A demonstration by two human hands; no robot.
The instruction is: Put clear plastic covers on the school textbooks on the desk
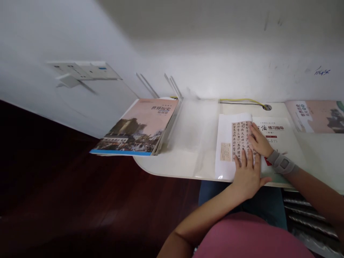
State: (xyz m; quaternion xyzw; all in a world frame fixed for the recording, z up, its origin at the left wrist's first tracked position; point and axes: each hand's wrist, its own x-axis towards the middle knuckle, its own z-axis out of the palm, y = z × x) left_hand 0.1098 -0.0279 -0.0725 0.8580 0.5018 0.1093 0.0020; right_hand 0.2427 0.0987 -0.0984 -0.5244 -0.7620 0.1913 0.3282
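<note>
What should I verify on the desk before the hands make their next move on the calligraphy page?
1. Left hand flat on the calligraphy page: ok.
2. Right hand fingers on the same page: ok.
3. Wrist brace seated on the right wrist: ok.
4. Yellow cable apart from the page: ok.
5. History textbook wholly on the desk: not ok, its near left corner juts past the edge.
6. Page's near edge inside the desk rim: cannot tell.
</note>
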